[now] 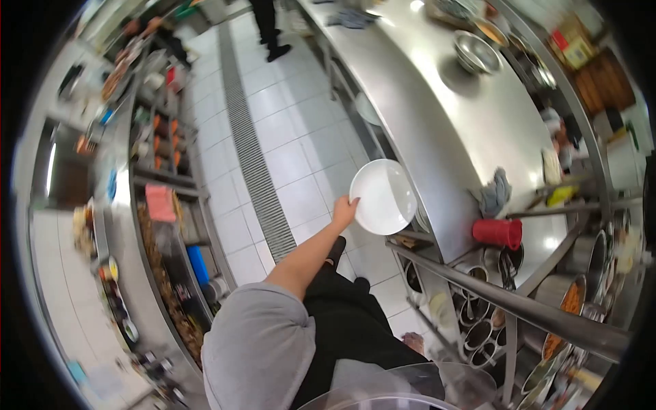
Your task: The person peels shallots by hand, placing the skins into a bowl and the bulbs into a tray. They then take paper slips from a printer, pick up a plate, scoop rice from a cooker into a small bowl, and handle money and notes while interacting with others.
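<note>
My left hand point(344, 209) reaches out with the arm straight and grips the near rim of a round white plate point(384, 196). The plate is empty and hangs over the tiled floor, just beside the edge of the long steel counter point(437, 116). My grey sleeve and dark apron fill the bottom of the view. I do not see my right hand.
A red cup point(497, 232) lies on the counter near a grey cloth point(495, 193); a steel bowl point(476, 52) sits farther along. Pots and pans hang off a rail point(506, 301) at right. Stocked shelves point(164, 198) line the left, a floor drain point(253, 150) runs between. Another person's legs point(270, 27) stand far off.
</note>
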Available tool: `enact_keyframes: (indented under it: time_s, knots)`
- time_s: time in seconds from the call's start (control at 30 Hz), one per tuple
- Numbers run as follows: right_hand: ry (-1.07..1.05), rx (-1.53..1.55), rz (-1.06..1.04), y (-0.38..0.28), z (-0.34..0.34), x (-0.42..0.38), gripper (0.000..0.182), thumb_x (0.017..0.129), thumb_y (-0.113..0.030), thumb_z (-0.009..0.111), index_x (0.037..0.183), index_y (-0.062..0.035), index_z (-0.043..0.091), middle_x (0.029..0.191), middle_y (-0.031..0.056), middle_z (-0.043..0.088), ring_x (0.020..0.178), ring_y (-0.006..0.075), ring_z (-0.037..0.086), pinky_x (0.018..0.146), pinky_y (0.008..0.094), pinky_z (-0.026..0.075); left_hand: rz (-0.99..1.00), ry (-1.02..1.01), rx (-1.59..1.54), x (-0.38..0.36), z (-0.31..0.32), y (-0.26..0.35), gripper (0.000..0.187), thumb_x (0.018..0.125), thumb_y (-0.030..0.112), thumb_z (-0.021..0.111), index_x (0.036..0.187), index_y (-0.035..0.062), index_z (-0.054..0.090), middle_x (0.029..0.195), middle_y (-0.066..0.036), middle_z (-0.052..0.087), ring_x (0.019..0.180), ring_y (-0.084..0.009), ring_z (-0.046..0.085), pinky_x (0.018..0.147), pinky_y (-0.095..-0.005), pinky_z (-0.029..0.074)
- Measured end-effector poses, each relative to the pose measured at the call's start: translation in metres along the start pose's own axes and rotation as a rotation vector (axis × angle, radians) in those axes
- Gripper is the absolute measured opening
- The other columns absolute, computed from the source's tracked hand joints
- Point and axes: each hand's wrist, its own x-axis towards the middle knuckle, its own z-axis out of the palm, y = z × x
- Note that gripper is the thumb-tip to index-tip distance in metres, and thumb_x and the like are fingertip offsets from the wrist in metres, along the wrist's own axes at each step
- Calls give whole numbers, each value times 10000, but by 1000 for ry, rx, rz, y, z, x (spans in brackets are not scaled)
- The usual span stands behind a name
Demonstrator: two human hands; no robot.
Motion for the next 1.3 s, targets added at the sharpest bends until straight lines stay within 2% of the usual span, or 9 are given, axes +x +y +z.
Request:
enact_keyframes:
  time_s: [0.07,0.37,0.53,0.73,0.8,0.87,1.03,1.13,1.3]
  knots:
    - [71,-777,-737,9,-18,45,198,923,-155,561,923,-47,726,909,134,707,859,291,672,805,405,546,-28,64,32,-23,-61,-31,314,907,260,665,889,-50,714,766,-275,667,688,-434,660,661,-489,511]
    - [-378,-630,-724,-50,-1,219,249,897,-255,575,909,-83,755,905,127,736,865,325,693,792,446,549,-393,946,65,-330,-226,-63,318,906,239,667,896,-77,703,763,-272,678,689,-380,687,641,-472,497]
    - [-929,-1788,-1192,-65,3,218,206,863,-237,615,917,-117,775,962,109,748,948,268,719,750,365,577,-680,1339,97,-519,-225,-90,331,886,217,675,887,-114,693,785,-282,688,722,-390,694,675,-458,510]
    - [-788,-1854,-1212,-128,4,243,303,780,-270,677,1062,-196,762,957,89,748,929,282,714,825,382,558,-680,1882,-296,-651,-255,-76,300,887,162,702,861,-136,681,822,-183,730,644,-219,660,622,-405,513]
    - [-764,-1183,-568,-136,12,261,227,766,-285,685,960,-193,758,903,50,741,903,270,707,791,381,550,-764,2047,-353,-683,-272,-55,283,890,141,710,894,-140,677,836,-144,725,667,-173,630,622,-371,507]
    - [-712,-1931,-1514,-171,38,237,65,784,-258,655,790,-204,691,802,33,701,836,243,691,699,403,522,-665,2212,-453,-726,-280,-79,289,898,155,708,919,-131,677,828,-157,719,728,-168,638,648,-357,503]
    - [-578,-2241,-1723,-183,137,195,166,873,-243,560,845,-214,721,920,32,738,930,199,709,745,390,532,-471,2432,-651,-852,-298,-65,272,924,152,692,967,-116,672,914,-146,712,737,-203,671,575,-367,540]
    - [-750,-1411,-1078,-123,238,271,275,918,-285,563,1124,-188,719,1099,85,712,1056,264,662,873,427,514,-646,2438,-604,-963,-302,-80,239,873,121,763,945,-84,664,948,-169,700,769,-253,692,587,-397,591]
    - [-830,-1570,-1817,-80,323,36,230,792,-226,664,1008,-183,728,949,97,700,993,319,638,927,460,468,-562,2448,-505,-1129,-310,-146,350,909,130,708,962,-205,622,934,-261,680,736,-341,699,624,-481,652]
